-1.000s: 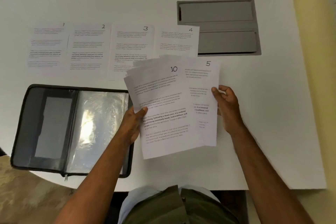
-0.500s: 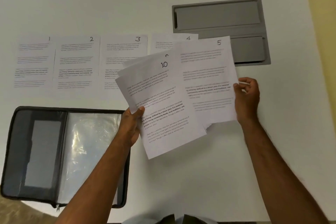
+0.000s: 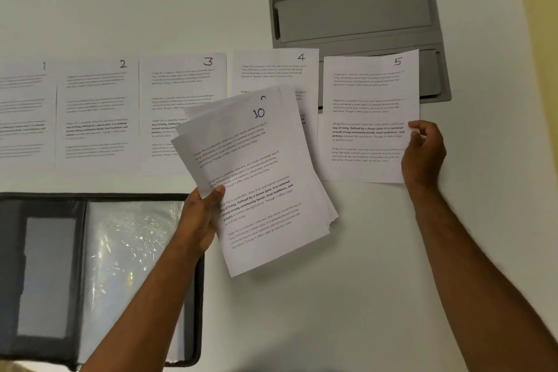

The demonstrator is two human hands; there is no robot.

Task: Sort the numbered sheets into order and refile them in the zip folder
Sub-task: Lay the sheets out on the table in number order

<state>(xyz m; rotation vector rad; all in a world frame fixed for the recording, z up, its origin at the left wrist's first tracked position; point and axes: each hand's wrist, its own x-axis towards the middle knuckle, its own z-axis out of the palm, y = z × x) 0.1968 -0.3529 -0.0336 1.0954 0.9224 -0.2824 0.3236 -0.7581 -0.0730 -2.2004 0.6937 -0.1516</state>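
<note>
White table (image 3: 362,296): sheets 1–4 (image 3: 181,112) laid in row beyond folder (image 3: 99,266). Right hand (image 3: 422,154) pinches sheet 5 (image 3: 367,118) at row's end, beside 4. Left hand (image 3: 199,220) grips unsorted stack (image 3: 256,184), 10 on top. Half sorted; folder open, nothing refiled.

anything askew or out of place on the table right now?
Mostly tidy. Sheet 5 hangs over the grey recessed tray instead of lying fully on the white table, the right hand at its edge. The stack gripped by the left hand is tilted and fanned, 10 on top.
</note>
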